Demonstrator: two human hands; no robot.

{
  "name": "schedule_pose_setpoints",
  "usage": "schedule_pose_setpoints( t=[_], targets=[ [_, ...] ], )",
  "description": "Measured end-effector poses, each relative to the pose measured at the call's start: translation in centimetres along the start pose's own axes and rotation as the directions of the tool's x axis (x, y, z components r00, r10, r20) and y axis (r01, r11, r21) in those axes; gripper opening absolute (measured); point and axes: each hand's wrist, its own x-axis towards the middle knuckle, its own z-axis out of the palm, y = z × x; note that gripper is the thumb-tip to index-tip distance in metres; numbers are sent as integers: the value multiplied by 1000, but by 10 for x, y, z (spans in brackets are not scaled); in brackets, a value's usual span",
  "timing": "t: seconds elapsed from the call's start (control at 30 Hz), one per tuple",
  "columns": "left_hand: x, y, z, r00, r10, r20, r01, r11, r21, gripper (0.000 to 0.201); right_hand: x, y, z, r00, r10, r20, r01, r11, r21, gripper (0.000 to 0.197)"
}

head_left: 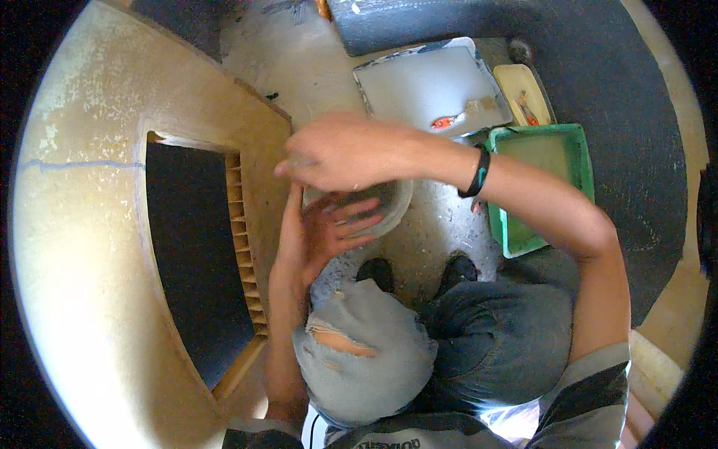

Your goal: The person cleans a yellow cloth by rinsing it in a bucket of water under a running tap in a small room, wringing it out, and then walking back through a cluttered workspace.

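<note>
Left hand (340, 228) open, fingers spread, seen over the near-left side of a clear round bowl (393, 199); right hand (329, 153) over the bowl's far-left rim, fingers curled, blurred, cannot tell whether it grips anything; white tray (419, 57) beyond, red-handled tool (443, 122) at its near edge; green tub (586, 161) stands right of the bowl.

We are seeing a gap of floor (449, 232) running between the round container (407, 206) and the green tub (496, 224), our right forearm (546, 194) spanning its far end. That same arm is standing between our knees (497, 344) and the white-filled tray (413, 55). Our right hand (329, 155) and left hand (329, 232) are crowding the container's left side, while the pale panel (82, 224) is blocking passage further left.
</note>
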Motion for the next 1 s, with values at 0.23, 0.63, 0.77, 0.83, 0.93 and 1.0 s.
schedule_pose_setpoints(
  t=[0.23, 0.63, 0.77, 0.83, 0.93, 1.0],
  targets=[
    [54, 2, -37, 997, -19, -78, -11, 928, -373, 62, -19, 5, -4, 998, 36, 57, -40, 997, 59, 41],
    [7, 22, 2, 904, -94, 417, 195, 959, -205, 23, -22, 90, 86, 902, 354, 247, -303, 112, 946, 94],
    [4, 31, 2, 807, -88, 583, 280, 927, -248, 22, -23, 80, 106, 790, 452, 414, -436, -60, 898, 95],
    [4, 34, -4, 789, -92, 607, 297, 923, -245, 23, -23, 76, 104, 785, 464, 411, -431, -68, 900, 94],
    [8, 28, -14, 863, -112, 493, 231, 955, -185, 30, -17, 90, 96, 704, 575, 416, -456, -83, 886, 90],
    [9, 20, -17, 992, -32, 119, 22, 996, 82, 41, -12, 89, 87, 633, 647, 424, -486, -95, 869, 89]
  ],
)
